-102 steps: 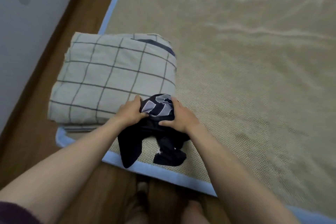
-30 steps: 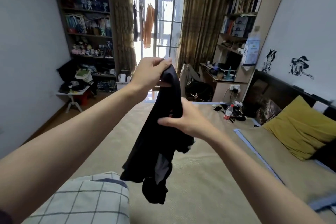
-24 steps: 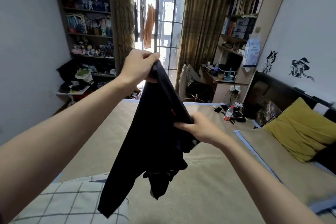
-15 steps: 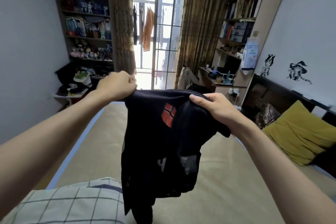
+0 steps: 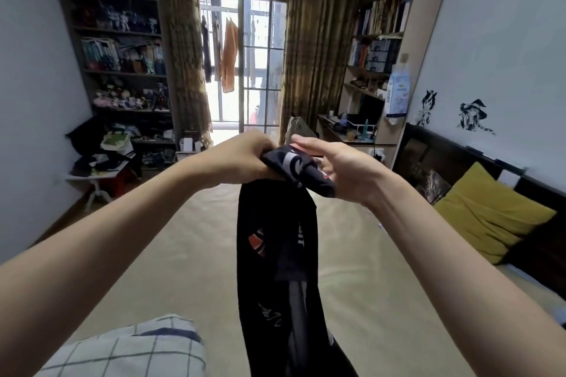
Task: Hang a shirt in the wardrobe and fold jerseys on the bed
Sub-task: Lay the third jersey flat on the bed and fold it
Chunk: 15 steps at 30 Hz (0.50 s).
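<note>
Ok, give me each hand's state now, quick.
Left hand: gripping the top of the jersey.
Right hand: fingers straight, against the jersey's bunched top, not gripping it.

We see daylight flood in from the overexposed glass balcony door [image 5: 245, 70] at twelve o'clock, leaving the dim, cluttered dark bookshelf [image 5: 119, 49] at ten o'clock; wide-angle distortion bends the edges.

One jersey [image 5: 277, 254], two hands, one pillow [image 5: 487, 217]
</note>
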Tool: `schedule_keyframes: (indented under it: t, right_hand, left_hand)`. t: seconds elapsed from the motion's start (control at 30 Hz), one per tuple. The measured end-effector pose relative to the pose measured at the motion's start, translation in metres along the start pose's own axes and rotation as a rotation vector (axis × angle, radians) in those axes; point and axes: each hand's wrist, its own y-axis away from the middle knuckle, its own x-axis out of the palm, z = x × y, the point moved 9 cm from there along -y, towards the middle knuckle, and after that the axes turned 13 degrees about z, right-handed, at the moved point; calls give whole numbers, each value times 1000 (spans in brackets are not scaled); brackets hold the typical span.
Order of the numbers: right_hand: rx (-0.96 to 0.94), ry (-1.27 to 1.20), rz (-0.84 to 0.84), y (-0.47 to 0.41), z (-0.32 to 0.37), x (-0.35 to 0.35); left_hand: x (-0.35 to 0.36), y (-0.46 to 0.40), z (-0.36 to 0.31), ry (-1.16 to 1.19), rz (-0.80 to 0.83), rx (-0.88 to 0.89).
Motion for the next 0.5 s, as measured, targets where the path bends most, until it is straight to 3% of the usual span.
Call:
schedule_keyframes:
  t: [0.07, 0.23, 0.33, 0.5]
  right_hand:
    - [-21, -95, -43, 7, -14, -16]
    - [29, -50, -77, 25, -93, -23]
    - [68, 228, -14, 29, -123, -4]
    - [-115, 293, -127, 18, -109, 12]
  left_hand:
    - [-9, 0, 3, 24, -115, -7]
    - [-35, 2, 14, 274, -392, -35]
    - [-41, -3, 13, 376, -418, -32]
    - [-40, -9, 3, 372, -407, -23]
